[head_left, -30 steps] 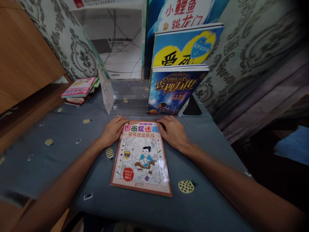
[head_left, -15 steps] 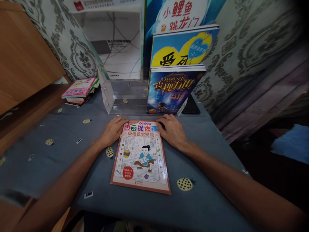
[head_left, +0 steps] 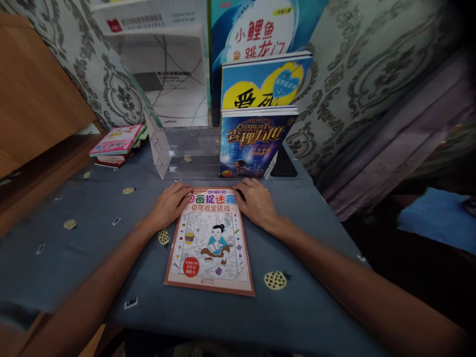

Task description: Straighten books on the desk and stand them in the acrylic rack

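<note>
A picture book [head_left: 210, 248] with a salmon-coloured border lies face up on the table, its cover showing a seated figure in a blue top. My left hand [head_left: 170, 203] is at its upper left corner, fingers curled over the edge. At the upper right corner my right hand [head_left: 257, 199] holds it the same way, thumb side against the cover. The fingertips under and behind the corners are partly hidden. Just beyond the book's top edge stands a clear acrylic book rack [head_left: 173, 171], apart from both hands.
The rack holds a dark blue book [head_left: 253, 153], a yellow and blue book [head_left: 241, 82], a teal book [head_left: 223, 29] and a white-grey book [head_left: 186, 84]. Left of it lies a stack of books [head_left: 117, 141]; a flat black object [head_left: 284, 163] is at right. A patterned grey-blue cloth [head_left: 92, 258] covers the table.
My view has turned slightly right and up, so everything appears shifted left. Both hands stay at the picture book's upper corners, and the book has not visibly moved on the cloth.
</note>
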### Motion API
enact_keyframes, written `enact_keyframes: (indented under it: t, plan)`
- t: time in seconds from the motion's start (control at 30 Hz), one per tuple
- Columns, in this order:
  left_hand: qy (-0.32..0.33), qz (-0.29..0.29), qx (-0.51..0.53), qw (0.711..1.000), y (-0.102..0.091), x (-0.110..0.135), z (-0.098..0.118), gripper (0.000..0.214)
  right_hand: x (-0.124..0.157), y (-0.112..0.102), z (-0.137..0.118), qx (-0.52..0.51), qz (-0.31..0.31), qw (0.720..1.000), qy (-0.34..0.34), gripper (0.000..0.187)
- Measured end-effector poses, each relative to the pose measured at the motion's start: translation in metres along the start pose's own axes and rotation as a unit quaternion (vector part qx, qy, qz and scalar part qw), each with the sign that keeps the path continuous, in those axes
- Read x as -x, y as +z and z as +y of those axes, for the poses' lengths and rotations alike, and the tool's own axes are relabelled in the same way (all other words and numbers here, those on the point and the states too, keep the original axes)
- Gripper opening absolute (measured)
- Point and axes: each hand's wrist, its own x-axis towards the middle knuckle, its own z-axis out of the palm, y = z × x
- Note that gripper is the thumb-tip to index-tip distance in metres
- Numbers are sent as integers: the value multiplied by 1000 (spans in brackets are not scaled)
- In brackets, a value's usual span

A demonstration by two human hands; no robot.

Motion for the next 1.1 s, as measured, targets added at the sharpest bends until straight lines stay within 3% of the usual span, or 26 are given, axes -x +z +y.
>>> enact_keyframes:
  t: [0.3, 0.53, 0.93, 1.1]
  plan:
    - [-22, 31, -24, 999, 10, 4, 1, 32, 2, -6, -8, 46, -23, 999, -1, 31]
    - [-62, 9, -22, 998, 10, 6, 0, 35, 21, -11, -22, 64, -39, 997, 3, 35]
    - [-139, 13, -36, 990, 10, 19, 7, 39, 122, -35, -54, 7, -60, 998, -14, 47]
    - [-143, 9, -38, 989, 7, 34, 13, 42, 145, -38, -59, -19, -74, 997, -32, 52]
